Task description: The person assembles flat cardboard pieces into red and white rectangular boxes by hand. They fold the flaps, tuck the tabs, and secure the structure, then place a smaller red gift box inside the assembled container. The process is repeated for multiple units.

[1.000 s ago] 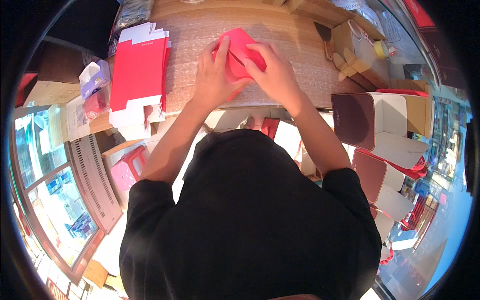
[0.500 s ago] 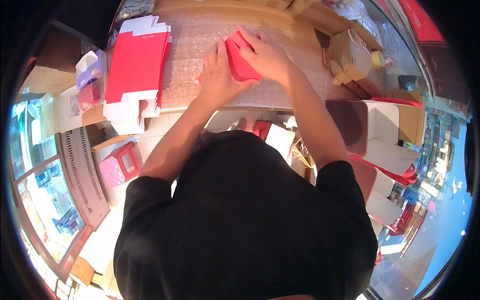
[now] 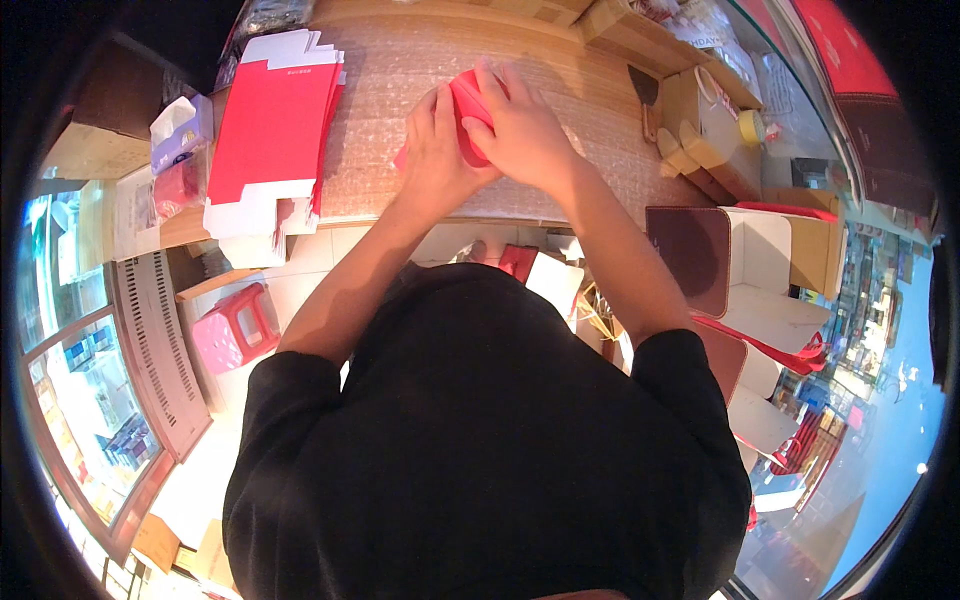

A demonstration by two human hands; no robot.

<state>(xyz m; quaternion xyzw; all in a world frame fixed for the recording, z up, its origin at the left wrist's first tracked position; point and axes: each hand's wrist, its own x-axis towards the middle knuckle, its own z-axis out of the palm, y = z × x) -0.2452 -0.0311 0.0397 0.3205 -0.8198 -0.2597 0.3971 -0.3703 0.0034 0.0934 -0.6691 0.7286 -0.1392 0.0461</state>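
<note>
Gripping a red card piece (image 3: 466, 102) between them, the left hand (image 3: 440, 150) and the right hand (image 3: 525, 130) are pressing their fingers along its sides. The piece is sitting on or just above the wooden surface (image 3: 385, 65); which, I cannot tell. A stack of red-and-white card sheets (image 3: 270, 130) is lying to its left, and a dark-bladed scraper (image 3: 645, 88) is lying to its right.
</note>
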